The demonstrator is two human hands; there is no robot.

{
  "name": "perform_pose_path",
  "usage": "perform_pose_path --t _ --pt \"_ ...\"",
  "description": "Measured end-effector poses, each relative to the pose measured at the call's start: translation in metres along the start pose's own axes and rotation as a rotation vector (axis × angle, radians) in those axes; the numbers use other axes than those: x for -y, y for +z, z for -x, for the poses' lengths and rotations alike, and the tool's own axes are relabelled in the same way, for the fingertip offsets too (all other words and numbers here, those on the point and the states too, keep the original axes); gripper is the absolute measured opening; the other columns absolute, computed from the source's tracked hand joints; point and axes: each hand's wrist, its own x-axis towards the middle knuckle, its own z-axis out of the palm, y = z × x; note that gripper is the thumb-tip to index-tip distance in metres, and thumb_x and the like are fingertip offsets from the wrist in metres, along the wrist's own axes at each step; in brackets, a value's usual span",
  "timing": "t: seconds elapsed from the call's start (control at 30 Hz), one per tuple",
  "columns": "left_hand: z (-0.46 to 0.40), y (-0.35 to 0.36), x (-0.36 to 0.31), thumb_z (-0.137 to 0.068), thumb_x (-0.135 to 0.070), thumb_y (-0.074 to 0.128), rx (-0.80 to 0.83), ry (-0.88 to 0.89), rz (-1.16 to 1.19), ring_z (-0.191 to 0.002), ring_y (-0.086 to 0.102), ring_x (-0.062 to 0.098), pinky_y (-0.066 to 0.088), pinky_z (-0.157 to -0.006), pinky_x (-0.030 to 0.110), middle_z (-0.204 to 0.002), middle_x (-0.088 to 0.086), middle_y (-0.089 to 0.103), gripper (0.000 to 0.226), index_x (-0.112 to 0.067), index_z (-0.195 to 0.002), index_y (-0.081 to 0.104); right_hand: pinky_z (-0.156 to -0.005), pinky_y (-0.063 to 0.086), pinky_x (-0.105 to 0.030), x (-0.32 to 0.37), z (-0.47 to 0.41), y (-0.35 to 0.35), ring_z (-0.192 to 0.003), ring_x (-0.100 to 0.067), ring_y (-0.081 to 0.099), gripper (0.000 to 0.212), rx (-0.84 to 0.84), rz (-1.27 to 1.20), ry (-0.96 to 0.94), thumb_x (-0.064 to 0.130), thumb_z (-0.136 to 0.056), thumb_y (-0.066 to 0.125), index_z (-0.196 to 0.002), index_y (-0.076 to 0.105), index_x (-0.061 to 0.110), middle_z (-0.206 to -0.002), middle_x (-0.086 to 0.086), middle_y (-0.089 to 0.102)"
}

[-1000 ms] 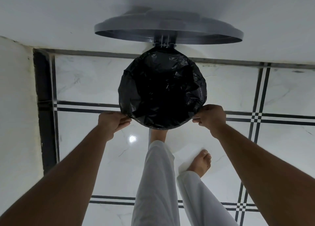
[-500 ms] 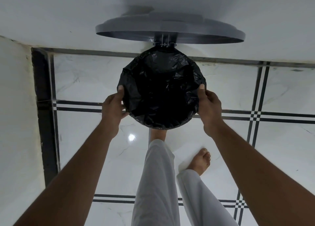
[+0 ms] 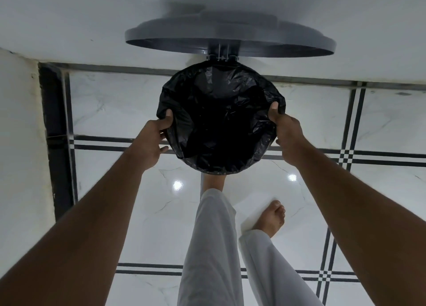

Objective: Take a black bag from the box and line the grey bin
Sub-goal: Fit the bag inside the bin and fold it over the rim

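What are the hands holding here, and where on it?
Both hands, left and right, grip the black bag at opposite sides of its folded-over rim.

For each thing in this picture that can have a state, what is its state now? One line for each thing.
grey bin: lined, almost wholly hidden under the bag.
lid: open, raised up against the wall.
black bag: spread open in the bin, edge folded over the rim.
left hand: grips the bag's edge on the left side, thumb inside.
right hand: grips the bag's edge on the right side, thumb inside.
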Motion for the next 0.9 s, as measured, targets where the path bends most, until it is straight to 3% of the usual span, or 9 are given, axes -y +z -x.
perform_pose_path --t 0.07,0.17,0.23,0.3,0.4,0.5,0.67,0.8,0.9 --pt "0.002 -0.003 -0.005 -0.087 -0.047 0.077 -0.046 0.007 0.142 -0.111 0.071 0.027 0.05 -0.104 0.048 -0.111 -0.001 0.08 0.041 -0.013 -0.111 0.078 -0.093 0.046 -0.035 0.008 0.001 -0.001 -0.113 -0.02 0.068 0.052 -0.032 -0.017 0.034 0.063 -0.099 0.068 -0.128 0.07 0.019 -0.125 0.003 0.074" --pt "0.005 0.005 -0.021 -0.069 -0.027 0.063 -0.316 0.061 0.313 -0.073 0.054 0.021 0.044 -0.075 0.037 -0.083 -0.002 0.061 0.015 -0.019 -0.08 0.058 -0.098 0.052 -0.04 0.019 0.005 0.001 -0.126 -0.029 0.065 0.067 -0.314 -0.024 -0.083 0.049 -0.073 0.076 -0.132 0.067 0.018 -0.126 -0.002 0.072" --pt "0.005 0.016 -0.03 -0.076 -0.033 0.059 -0.501 0.267 0.093 -0.073 0.053 0.012 0.043 -0.072 0.031 -0.089 -0.008 0.059 0.02 -0.018 -0.09 0.061 -0.106 0.049 -0.041 0.025 0.01 0.007 -0.129 -0.024 0.059 0.061 -0.395 0.057 -0.304 0.048 -0.082 0.071 -0.137 0.061 0.023 -0.127 0.005 0.066" --pt "0.005 0.03 -0.035 -0.097 -0.042 0.058 -0.585 0.484 -0.182 -0.089 0.059 -0.001 0.045 -0.08 0.02 -0.109 -0.011 0.062 0.025 -0.024 -0.114 0.062 -0.109 0.05 -0.044 0.031 0.013 0.02 -0.128 -0.022 0.061 0.056 -0.338 0.134 -0.442 0.057 -0.093 0.065 -0.139 0.06 0.026 -0.126 0.008 0.067" --pt "-0.007 0.046 -0.04 -0.111 -0.052 0.043 -0.529 0.559 -0.501 -0.094 0.061 0.015 0.041 -0.078 0.028 -0.11 -0.003 0.065 0.037 -0.02 -0.11 0.061 -0.108 0.051 -0.049 0.035 0.007 0.039 -0.125 -0.03 0.064 0.063 -0.229 0.321 -0.469 0.069 -0.103 0.042 -0.131 0.065 0.017 -0.126 -0.004 0.071" --pt "-0.027 0.054 -0.044 -0.112 -0.055 0.033 -0.542 0.499 -0.602 -0.098 0.062 0.033 0.039 -0.079 0.037 -0.103 0.01 0.065 0.05 -0.013 -0.094 0.055 -0.11 0.042 -0.05 0.035 -0.003 0.05 -0.135 -0.039 0.052 0.06 -0.265 0.458 -0.431 0.059 -0.114 0.035 -0.132 0.061 0.008 -0.138 -0.016 0.061" --pt "-0.031 0.05 -0.046 -0.114 -0.056 0.032 -0.447 0.412 -0.591 -0.096 0.057 0.03 0.038 -0.083 0.036 -0.1 0.004 0.064 0.052 -0.011 -0.105 0.056 -0.087 0.042 -0.04 0.035 -0.019 0.042 -0.109 -0.034 0.063 0.049 -0.225 0.407 -0.431 0.056 -0.117 0.03 -0.112 0.05 0.012 -0.11 -0.008 0.067" --pt "-0.032 0.04 -0.057 -0.112 -0.06 0.04 -0.341 0.324 -0.488 -0.086 0.061 0.022 0.045 -0.074 0.034 -0.091 0.002 0.066 0.065 -0.003 -0.107 0.071 -0.084 0.04 -0.035 0.038 -0.015 0.034 -0.101 -0.029 0.061 0.048 -0.158 0.379 -0.437 0.055 -0.118 0.035 -0.122 0.051 0.009 -0.102 -0.001 0.064" --pt "-0.031 0.034 -0.069 -0.108 -0.061 0.05 -0.302 0.236 -0.484 -0.078 0.059 0.012 0.046 -0.068 0.026 -0.088 -0.004 0.065 0.056 -0.011 -0.097 0.072 -0.087 0.044 -0.038 0.043 -0.013 0.037 -0.104 -0.032 0.062 0.056 -0.181 0.379 -0.405 0.061 -0.115 0.034 -0.11 0.06 0.012 -0.108 -0.006 0.069"
